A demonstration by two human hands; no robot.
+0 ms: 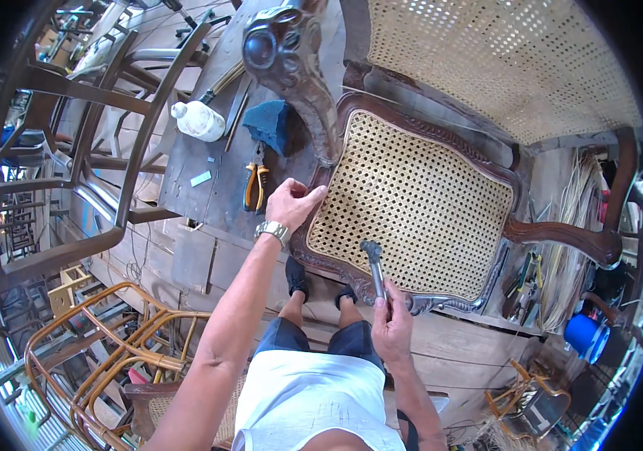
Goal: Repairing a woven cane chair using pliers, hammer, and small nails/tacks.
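A carved dark wooden chair lies before me with woven cane filling its panel. My right hand grips a hammer by its handle. The hammer's dark head is over the near part of the cane. At the panel's left edge is my left hand, a metal watch on its wrist. Its thumb and fingertips are drawn together close to the wooden frame; whatever they may hold is too small to see. Orange-handled pliers lie just left of that hand.
On the worktable are a white bottle and a blue cloth-like lump. A large cane panel rises at the far right. Chair frames stand left, a rattan frame lower left. Cane strands hang right.
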